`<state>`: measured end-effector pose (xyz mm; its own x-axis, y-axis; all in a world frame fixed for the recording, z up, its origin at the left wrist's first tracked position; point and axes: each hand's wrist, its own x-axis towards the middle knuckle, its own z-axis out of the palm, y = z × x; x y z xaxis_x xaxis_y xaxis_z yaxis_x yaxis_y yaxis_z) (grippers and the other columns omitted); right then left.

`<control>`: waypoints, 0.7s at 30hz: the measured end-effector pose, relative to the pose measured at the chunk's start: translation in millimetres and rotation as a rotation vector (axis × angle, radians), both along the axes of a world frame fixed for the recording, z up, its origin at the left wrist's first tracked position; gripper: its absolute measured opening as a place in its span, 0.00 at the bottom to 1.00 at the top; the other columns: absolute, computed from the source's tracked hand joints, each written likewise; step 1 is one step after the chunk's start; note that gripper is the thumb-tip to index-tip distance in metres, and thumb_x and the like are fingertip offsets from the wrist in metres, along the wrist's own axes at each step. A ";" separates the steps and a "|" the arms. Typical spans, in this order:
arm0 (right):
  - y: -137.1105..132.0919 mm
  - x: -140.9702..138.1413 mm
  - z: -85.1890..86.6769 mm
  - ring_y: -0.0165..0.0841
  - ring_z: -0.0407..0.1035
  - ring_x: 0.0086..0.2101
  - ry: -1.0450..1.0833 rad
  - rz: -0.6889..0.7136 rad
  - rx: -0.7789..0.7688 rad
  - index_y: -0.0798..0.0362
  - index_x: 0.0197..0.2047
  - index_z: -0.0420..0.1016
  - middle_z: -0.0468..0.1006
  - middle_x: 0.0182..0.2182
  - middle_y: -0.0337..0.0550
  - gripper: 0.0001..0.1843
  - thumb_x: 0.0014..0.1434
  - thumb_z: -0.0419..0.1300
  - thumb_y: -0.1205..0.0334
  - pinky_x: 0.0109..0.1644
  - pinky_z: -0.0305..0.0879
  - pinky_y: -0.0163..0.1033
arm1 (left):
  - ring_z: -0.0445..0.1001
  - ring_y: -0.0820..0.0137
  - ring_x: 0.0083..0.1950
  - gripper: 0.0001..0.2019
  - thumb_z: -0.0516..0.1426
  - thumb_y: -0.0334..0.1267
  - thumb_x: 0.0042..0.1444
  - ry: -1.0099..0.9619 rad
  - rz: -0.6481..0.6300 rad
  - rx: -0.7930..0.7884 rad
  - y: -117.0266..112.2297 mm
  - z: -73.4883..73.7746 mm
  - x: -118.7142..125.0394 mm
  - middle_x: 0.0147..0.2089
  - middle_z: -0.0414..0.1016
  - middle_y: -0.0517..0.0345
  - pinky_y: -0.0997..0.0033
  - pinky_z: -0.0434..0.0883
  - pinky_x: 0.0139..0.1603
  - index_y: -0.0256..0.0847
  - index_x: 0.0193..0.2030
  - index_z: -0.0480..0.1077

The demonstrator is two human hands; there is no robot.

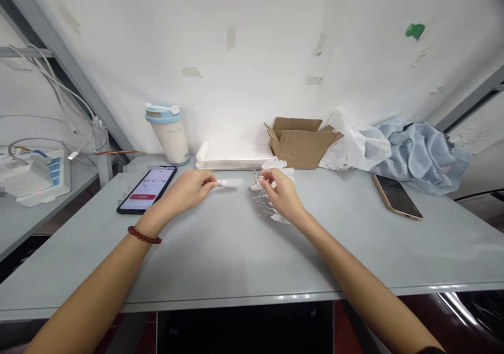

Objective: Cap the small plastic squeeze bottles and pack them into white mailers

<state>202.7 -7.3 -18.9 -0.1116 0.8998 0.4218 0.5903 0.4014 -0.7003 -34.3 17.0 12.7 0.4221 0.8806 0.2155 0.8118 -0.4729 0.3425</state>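
Dark-red beads [145,235] circle your left wrist, well to the near side of the white stack [236,160]. Away to the stack's right lies a dark phone [397,197]; nearer you and to its left, a lit phone [149,186]. Your right hand [283,194] bends its fingertips to a pile of wired white pieces [280,163] before the stack's right end; whether they grip one, you cannot tell from this angle. Your left hand [192,188] pinches one slim white piece [230,183] directly before the stack. Work appears under way: one piece singled out, several bunched and left, nothing visibly finished. Behind, a cup [171,138] stands just left of the stack, an open cardboard box [297,149] just right.
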 end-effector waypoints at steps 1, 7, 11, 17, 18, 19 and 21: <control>2.0 3.4 1.1 0.32 0.65 0.34 -0.086 -0.023 0.057 0.54 0.38 0.68 0.72 0.36 0.45 0.08 0.61 0.50 0.61 0.35 0.60 0.36 | 0.71 0.66 0.31 0.10 0.50 0.37 0.56 0.020 0.004 -0.014 3.1 -2.8 -2.1 0.30 0.75 0.55 0.70 0.62 0.31 0.39 0.29 0.70; 4.3 9.3 5.1 0.38 0.62 0.40 -0.475 -0.078 0.179 0.54 0.38 0.72 0.74 0.38 0.47 0.10 0.60 0.50 0.69 0.36 0.57 0.39 | 0.71 0.65 0.28 0.11 0.50 0.35 0.54 0.089 0.013 -0.036 9.5 -16.5 -2.7 0.27 0.75 0.53 0.69 0.60 0.29 0.40 0.26 0.70; 3.8 5.0 -1.4 0.43 0.60 0.44 -0.761 -0.016 0.227 0.55 0.41 0.74 0.75 0.42 0.51 0.10 0.61 0.52 0.66 0.40 0.53 0.44 | 0.71 0.63 0.29 0.11 0.49 0.35 0.54 0.144 0.048 -0.017 10.3 -20.6 -2.5 0.28 0.76 0.51 0.69 0.58 0.28 0.39 0.26 0.71; 5.9 0.9 -17.2 0.48 0.55 0.52 -0.959 0.046 0.261 0.54 0.44 0.73 0.72 0.49 0.51 0.12 0.61 0.50 0.67 0.45 0.50 0.50 | 0.71 0.63 0.29 0.12 0.48 0.36 0.55 0.194 0.064 -0.006 11.4 -22.9 -3.4 0.29 0.76 0.49 0.69 0.57 0.27 0.39 0.27 0.70; 6.1 0.5 -18.8 0.49 0.54 0.53 -0.971 0.049 0.257 0.54 0.44 0.74 0.72 0.50 0.52 0.13 0.62 0.50 0.68 0.46 0.49 0.52 | 0.71 0.63 0.29 0.12 0.48 0.36 0.55 0.204 0.067 0.000 11.6 -22.8 -3.5 0.29 0.76 0.49 0.69 0.56 0.26 0.39 0.27 0.70; 6.2 0.2 -20.0 0.49 0.53 0.54 -0.979 0.049 0.252 0.54 0.43 0.74 0.71 0.50 0.53 0.13 0.62 0.50 0.68 0.47 0.49 0.53 | 0.71 0.63 0.29 0.12 0.47 0.36 0.55 0.215 0.071 0.004 11.7 -22.7 -3.7 0.29 0.76 0.50 0.69 0.56 0.26 0.39 0.27 0.70; 6.0 -0.5 -21.5 0.51 0.52 0.55 -0.992 0.045 0.244 0.54 0.42 0.75 0.70 0.51 0.54 0.13 0.61 0.50 0.68 0.49 0.48 0.57 | 0.71 0.63 0.28 0.13 0.47 0.36 0.55 0.234 0.082 0.005 12.4 -22.3 -4.4 0.27 0.75 0.50 0.69 0.56 0.25 0.40 0.26 0.70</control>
<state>202.2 -1.2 -40.4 -0.5417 0.7882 0.2921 0.8405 0.5037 0.1997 -38.7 29.4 -9.7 0.3886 0.9129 0.1247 0.9043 -0.4039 0.1382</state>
